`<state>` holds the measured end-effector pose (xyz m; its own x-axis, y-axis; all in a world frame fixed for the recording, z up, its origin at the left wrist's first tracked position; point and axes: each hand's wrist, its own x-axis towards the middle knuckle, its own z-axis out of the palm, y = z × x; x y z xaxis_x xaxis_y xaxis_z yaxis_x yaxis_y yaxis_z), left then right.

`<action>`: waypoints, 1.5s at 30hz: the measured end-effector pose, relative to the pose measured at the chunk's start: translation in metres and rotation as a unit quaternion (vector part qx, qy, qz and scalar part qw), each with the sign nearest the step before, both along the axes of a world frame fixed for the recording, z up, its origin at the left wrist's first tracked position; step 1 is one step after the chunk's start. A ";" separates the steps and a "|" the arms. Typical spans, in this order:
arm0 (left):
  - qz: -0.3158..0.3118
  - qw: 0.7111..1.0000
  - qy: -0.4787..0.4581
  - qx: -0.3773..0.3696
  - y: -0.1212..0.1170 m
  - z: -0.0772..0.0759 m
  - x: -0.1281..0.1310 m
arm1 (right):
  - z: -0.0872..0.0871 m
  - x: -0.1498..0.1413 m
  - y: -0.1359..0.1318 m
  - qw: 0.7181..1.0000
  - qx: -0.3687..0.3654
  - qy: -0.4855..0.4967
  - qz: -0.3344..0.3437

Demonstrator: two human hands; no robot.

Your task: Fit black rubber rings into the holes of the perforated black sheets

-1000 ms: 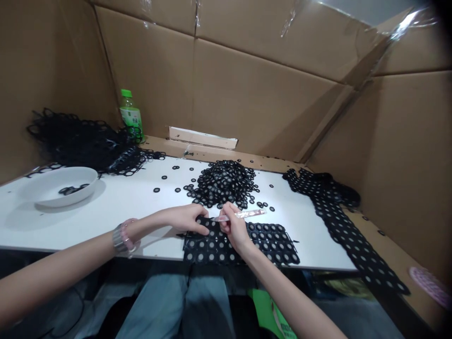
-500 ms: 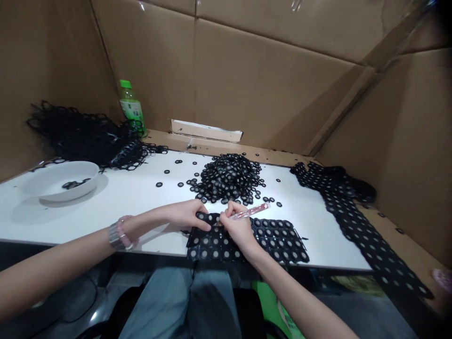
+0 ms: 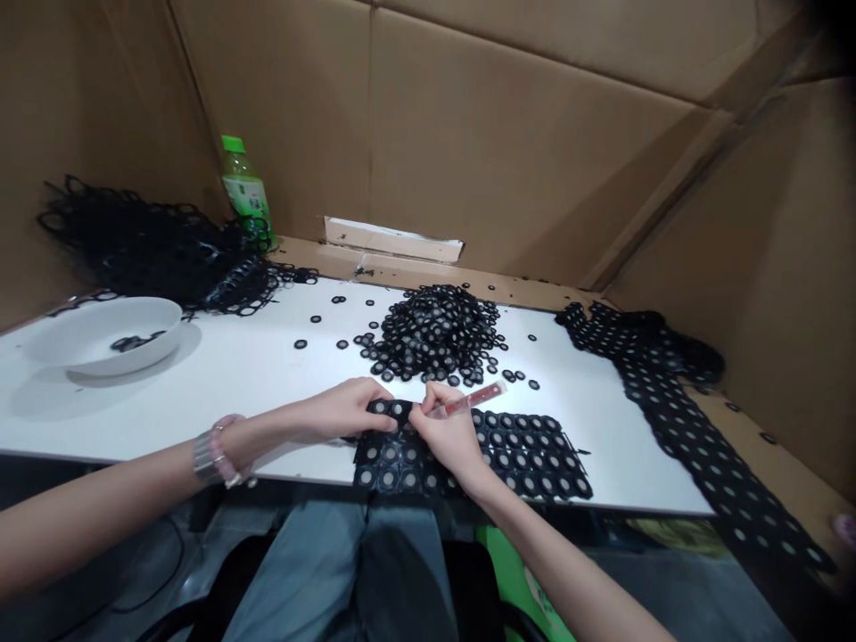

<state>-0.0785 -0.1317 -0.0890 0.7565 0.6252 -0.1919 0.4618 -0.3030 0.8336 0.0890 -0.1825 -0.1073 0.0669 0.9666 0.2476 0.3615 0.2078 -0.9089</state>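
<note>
Cardboard booth [image 3: 522, 152] | white table [image 3: 201, 406] | left hand [image 3: 351, 410] clamped on black perforated sheet [image 3: 528, 455] | right hand [image 3: 449, 430] pinching pink stick [image 3: 473, 399]

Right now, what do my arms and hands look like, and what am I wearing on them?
Both forearms are bare, with no sleeves or gloves. The left hand has a silver metal link band and a pink beaded bracelet at its wrist. The right hand shows nothing on its wrist.
</note>
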 end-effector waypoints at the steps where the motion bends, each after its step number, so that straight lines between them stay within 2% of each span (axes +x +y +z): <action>1: -0.001 1.000 -0.005 -0.003 0.000 -0.001 0.000 | 0.000 -0.001 -0.001 1.000 0.007 -0.014 0.001; 5: 0.029 0.999 -0.016 -0.008 -0.001 -0.003 0.000 | 0.001 -0.004 -0.003 0.999 0.019 -0.049 0.011; 8: 0.041 0.999 -0.010 0.023 -0.004 -0.001 -0.001 | 0.001 -0.003 -0.002 0.999 0.018 -0.045 0.016; 12: 0.009 0.997 0.011 0.077 -0.013 0.008 -0.003 | -0.001 0.003 0.002 0.999 -0.012 0.040 -0.005; 17: 0.034 0.999 0.005 0.008 -0.019 0.010 -0.002 | -0.005 0.008 0.004 0.991 -0.011 0.132 -0.017; 21: 0.061 0.997 -0.001 0.041 -0.020 0.005 -0.002 | 0.001 0.004 -0.004 0.988 0.002 0.151 -0.030; 26: 0.051 0.998 -0.013 0.036 -0.025 0.005 -0.004 | 0.007 -0.005 -0.018 0.995 -0.023 0.093 0.005; 38: 0.065 0.996 -0.053 0.007 -0.031 0.002 -0.004 | 0.000 -0.007 -0.022 0.999 -0.015 0.028 0.004; 45: 0.116 0.986 -0.107 -0.050 -0.032 0.002 0.003 | 0.002 -0.012 -0.026 0.999 0.020 -0.025 0.039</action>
